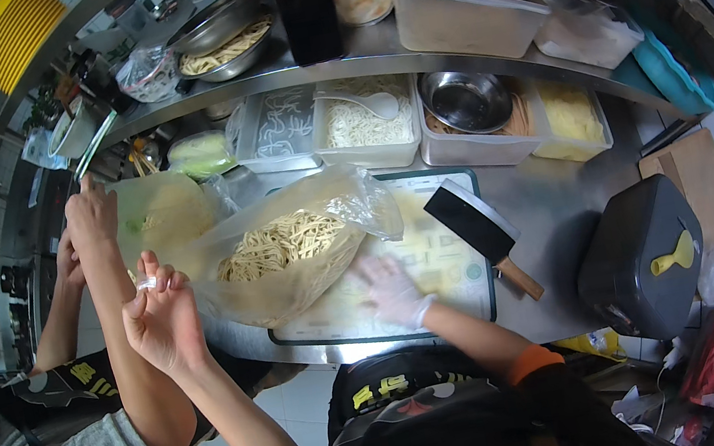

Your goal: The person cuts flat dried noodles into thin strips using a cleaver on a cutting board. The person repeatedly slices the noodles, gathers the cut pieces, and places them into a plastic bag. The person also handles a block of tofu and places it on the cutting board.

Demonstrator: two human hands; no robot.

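My left hand (pixel 163 321) is bare and raised left of a clear plastic bag (pixel 312 295), palm up with the fingers partly curled. A small whitish thing (pixel 147 283) shows at its fingers; whether it is held or wrapped around a finger is unclear. Pale noodles (pixel 282 243) lie in the bag, whose near part rests over a white cutting board (pixel 439 244) with a dark rim. My right hand (pixel 391 292), in a clear glove, lies spread on the board just right of the bag. A cleaver (pixel 472 224) with a wooden handle sits across the board's right edge.
At left, a co-worker's hand (pixel 91 209) holds chopsticks (pixel 96 147) above another noodle bag (pixel 168 206). Plastic tubs (pixel 374 159) line the counter's back under a steel shelf (pixel 365 65). A dark lidded bin (pixel 643 258) stands at right, with a yellow scoop (pixel 674 253) on top.
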